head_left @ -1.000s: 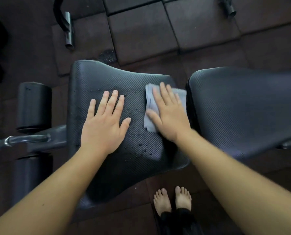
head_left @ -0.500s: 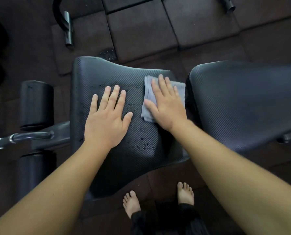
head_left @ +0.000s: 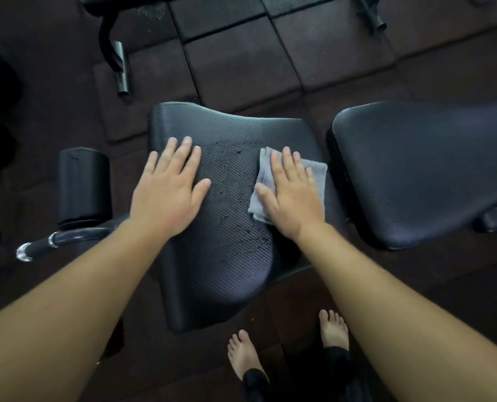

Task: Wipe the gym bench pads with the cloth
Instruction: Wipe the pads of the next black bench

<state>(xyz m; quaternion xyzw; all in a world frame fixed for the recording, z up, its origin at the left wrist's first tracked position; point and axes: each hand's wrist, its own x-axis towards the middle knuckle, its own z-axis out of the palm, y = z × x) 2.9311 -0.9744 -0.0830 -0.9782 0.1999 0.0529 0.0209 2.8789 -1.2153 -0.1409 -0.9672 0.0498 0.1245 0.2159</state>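
The black ribbed seat pad (head_left: 224, 265) of the gym bench lies in the middle, speckled with small droplets between my hands. My right hand (head_left: 295, 195) presses flat on a folded grey cloth (head_left: 316, 172) at the pad's right edge. My left hand (head_left: 169, 190) rests flat with fingers spread on the pad's left part and holds nothing. The longer back pad (head_left: 424, 169) lies to the right across a narrow gap.
A black foam roller (head_left: 83, 185) and a chrome-tipped bar (head_left: 38, 249) stick out left of the seat. Metal tube legs (head_left: 121, 71) of other equipment stand on the dark rubber floor tiles (head_left: 241, 62) beyond. My bare feet (head_left: 244, 355) stand just below the seat pad.
The view has pulled back and shifted, so the bench sits lower in frame. My right hand with the cloth stays at the pad's right edge. My feet have stepped apart.
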